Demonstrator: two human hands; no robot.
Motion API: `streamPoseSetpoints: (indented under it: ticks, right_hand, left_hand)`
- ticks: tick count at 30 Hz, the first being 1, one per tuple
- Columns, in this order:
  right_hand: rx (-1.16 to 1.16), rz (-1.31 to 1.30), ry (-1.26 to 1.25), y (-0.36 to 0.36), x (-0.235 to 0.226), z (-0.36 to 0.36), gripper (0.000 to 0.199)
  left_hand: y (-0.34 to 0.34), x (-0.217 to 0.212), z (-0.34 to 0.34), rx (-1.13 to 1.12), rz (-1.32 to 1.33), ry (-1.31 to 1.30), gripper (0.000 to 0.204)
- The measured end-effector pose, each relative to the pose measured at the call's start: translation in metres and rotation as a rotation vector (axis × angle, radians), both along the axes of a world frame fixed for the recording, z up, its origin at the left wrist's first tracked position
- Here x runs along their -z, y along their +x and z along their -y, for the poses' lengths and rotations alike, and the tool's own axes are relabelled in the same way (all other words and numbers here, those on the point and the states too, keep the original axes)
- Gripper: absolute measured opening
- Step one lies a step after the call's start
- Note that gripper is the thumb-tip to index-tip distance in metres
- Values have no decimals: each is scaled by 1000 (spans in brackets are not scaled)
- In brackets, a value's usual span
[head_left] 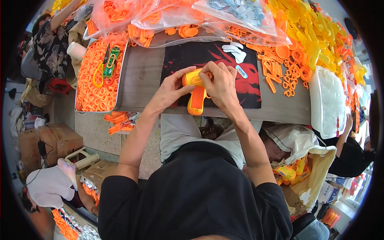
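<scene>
A yellow and orange toy gun (196, 101) is held over the front of a dark mat with red patches (250, 94), its handle pointing toward me. My left hand (173, 90) grips its left end between thumb and fingers. My right hand (221, 86) is closed at the gun's right side, fingertips pressed on its top. Whatever those fingertips may pinch is hidden. Just beyond the right hand lie a small blue-and-white sticker-like piece (241, 72) and several white oval pieces (235, 51).
At the left, a metal tray (118, 86) holds many orange rings, with green-handled cutters (111, 63) on top. Clear bags (172, 16) of parts line the back. Loose orange parts (291, 74), yellow parts (300, 24) and a white plastic tub (328, 104) are at the right. Other people sit nearby.
</scene>
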State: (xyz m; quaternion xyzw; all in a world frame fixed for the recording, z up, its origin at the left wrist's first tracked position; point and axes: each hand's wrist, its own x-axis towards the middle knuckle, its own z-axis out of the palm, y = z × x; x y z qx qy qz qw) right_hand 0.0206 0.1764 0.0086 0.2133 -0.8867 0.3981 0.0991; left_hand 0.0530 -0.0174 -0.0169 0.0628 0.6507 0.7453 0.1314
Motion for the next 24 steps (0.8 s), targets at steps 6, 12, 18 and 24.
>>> streamPoseSetpoints:
  ticks: [6,12,18,24]
  right_hand:
    - [-3,-1,-12,2,-1,1,13]
    - [21,-27,36,8,1,-2,10]
    - [627,-204,169,2,31,-85,26]
    - [623,-97,232,-16,65,-91,23]
  left_hand:
    - [-5,-5,-7,-168,29,-119,43]
    - [-8,3,-7,-197,13,-159,42]
    - [-7,-1,-12,-211,7,-118,41]
    - [-34,3,-21,-65,-15,-206,44]
